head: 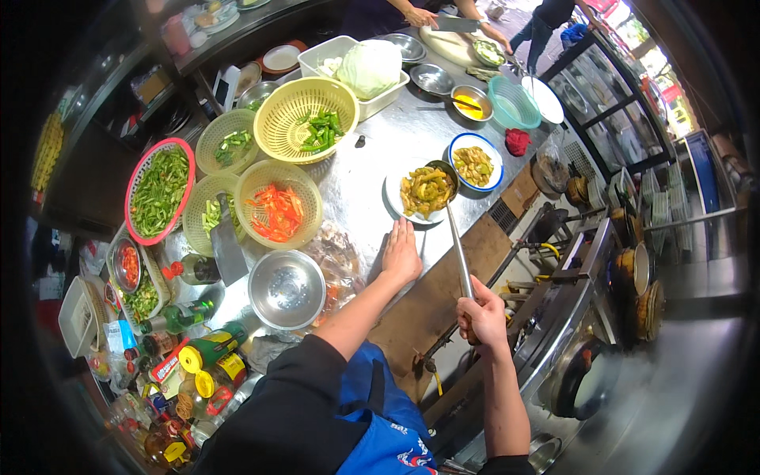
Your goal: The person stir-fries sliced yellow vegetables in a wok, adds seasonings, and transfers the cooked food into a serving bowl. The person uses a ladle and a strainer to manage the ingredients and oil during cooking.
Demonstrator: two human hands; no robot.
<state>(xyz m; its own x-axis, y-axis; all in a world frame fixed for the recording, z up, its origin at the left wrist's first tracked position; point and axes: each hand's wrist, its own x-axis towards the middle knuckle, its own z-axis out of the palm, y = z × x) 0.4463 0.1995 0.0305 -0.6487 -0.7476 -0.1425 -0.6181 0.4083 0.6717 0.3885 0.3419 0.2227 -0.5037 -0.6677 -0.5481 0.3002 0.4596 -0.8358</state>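
Note:
My right hand (482, 314) grips the long handle of a metal ladle (456, 243). The ladle's bowl lies against the right side of a stir-fried dish (426, 191), heaped on a white plate (393, 193). My left hand (402, 254) is stretched out flat with nothing in it, its fingertips at the near rim of that plate; whether they press on the rim or the tabletop, I cannot tell. Beyond the ladle, a blue-rimmed bowl (500, 173) contains a similar stir-fry (473, 166).
On the steel table (362, 178) stand a steel bowl (287, 291), baskets of cut vegetables, including red peppers (278, 211), and a cleaver (229, 240). Bottles (196, 356) crowd the near left. A steaming wok (579, 380) is at right. Another person's hand (421, 18) holds a cleaver (456, 24).

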